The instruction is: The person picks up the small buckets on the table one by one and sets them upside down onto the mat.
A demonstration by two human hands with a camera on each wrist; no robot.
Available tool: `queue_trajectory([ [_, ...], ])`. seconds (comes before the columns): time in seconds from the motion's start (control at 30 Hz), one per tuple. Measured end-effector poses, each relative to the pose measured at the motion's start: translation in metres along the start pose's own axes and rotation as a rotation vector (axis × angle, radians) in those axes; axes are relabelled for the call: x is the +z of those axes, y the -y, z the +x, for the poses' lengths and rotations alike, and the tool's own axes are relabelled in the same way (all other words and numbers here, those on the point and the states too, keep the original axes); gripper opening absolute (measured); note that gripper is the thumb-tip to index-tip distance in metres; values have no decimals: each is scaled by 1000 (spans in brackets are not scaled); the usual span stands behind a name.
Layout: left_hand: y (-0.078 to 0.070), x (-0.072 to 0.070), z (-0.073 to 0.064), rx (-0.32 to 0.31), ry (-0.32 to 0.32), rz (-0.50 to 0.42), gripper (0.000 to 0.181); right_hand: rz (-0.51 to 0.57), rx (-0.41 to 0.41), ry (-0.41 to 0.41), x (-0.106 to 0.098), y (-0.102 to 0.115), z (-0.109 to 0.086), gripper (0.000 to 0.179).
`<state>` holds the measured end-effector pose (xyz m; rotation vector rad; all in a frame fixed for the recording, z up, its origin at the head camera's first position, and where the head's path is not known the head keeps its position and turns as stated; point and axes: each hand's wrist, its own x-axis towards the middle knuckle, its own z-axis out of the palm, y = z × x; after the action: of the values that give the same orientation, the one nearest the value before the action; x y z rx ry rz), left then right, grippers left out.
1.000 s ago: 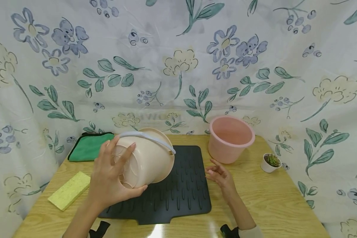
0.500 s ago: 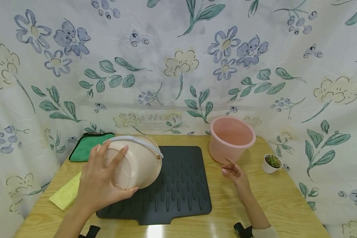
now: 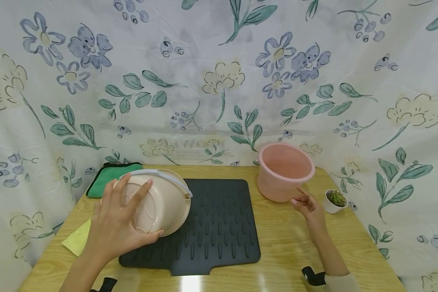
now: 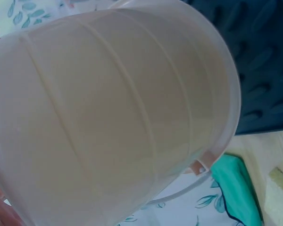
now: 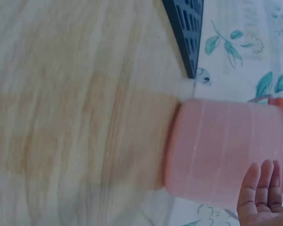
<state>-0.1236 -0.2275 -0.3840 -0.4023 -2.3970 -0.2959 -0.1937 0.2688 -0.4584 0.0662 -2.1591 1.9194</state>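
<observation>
A cream bucket [image 3: 166, 205] with a pale grey handle [image 3: 168, 177] is held on its side over the left part of the black ridged mat [image 3: 219, 223]. My left hand [image 3: 111, 227] grips it round its base, fingers spread across the bottom and thumb underneath. Its mouth faces away to the right. The ribbed wall of this bucket [image 4: 118, 108] fills most of the left wrist view. Over on the right, a pink bucket [image 3: 275, 186] stands upright on the table. My right hand [image 3: 312, 211] is just in front of it, fingers loosely extended and holding nothing.
Behind the left hand lies a green cloth [image 3: 107, 180] with black edging. A yellow sponge [image 3: 76, 237] is partly covered by the left forearm. A small potted succulent [image 3: 333, 201] stands right of the pink bucket. A floral curtain [image 3: 219, 81] closes off the back of the wooden table.
My left hand has moved left and slightly down with the cream bucket, showing more of the mat. My right hand has moved right, from beside the mat to in front of the pink bucket's right side.
</observation>
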Motion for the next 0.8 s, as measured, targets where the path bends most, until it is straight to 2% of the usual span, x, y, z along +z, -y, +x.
queue_trajectory([
  [0.17,3,0,1,11,3,25,113,-1,-19,-88,-11,2,8,45],
  [0.3,4,0,2,-2,31,41,115,0,5,-176,-17,4,15,40],
  [0.5,7,4,2,0,77,48,117,38,76,-282,-22,5,26,56],
  [0.67,8,8,2,-4,112,53,117,69,127,-292,-27,3,33,69],
  [0.8,7,12,4,2,129,52,116,65,150,-292,-29,2,36,73],
])
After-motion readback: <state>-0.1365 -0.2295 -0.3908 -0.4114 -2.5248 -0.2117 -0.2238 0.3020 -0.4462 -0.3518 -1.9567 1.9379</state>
